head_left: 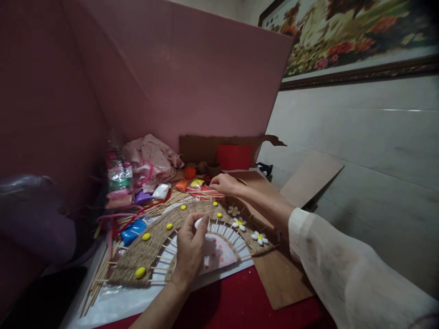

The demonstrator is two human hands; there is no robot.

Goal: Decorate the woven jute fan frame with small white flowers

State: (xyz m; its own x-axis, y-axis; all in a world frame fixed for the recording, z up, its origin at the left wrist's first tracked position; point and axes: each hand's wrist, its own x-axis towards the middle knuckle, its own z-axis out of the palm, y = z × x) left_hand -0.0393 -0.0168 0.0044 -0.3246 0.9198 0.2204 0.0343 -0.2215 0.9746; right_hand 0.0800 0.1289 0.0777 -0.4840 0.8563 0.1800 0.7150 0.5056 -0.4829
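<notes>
A half-ring fan of woven twine on thin sticks point(157, 244) lies on white sheeting. Yellow clay dots point(146, 236) run along it, and white flowers with yellow centres point(259, 238) sit at its right end. Over its middle, my left hand point(188, 249) pinches a lump of white clay point(198, 223) between thumb and fingers. My right hand point(224, 184) reaches past the fan's upper edge, fingers drawn together and pointing left, beside a yellow packet point(197, 183). What its fingertips touch or hold is hard to see.
Behind the fan lie loose sticks point(164, 205), a white packet point(161, 191), a blue packet point(133, 232) and pink cloth point(151, 157). A small brown cup point(213, 169) stands before a red card point(233, 156). A wooden board point(283, 278) lies at right.
</notes>
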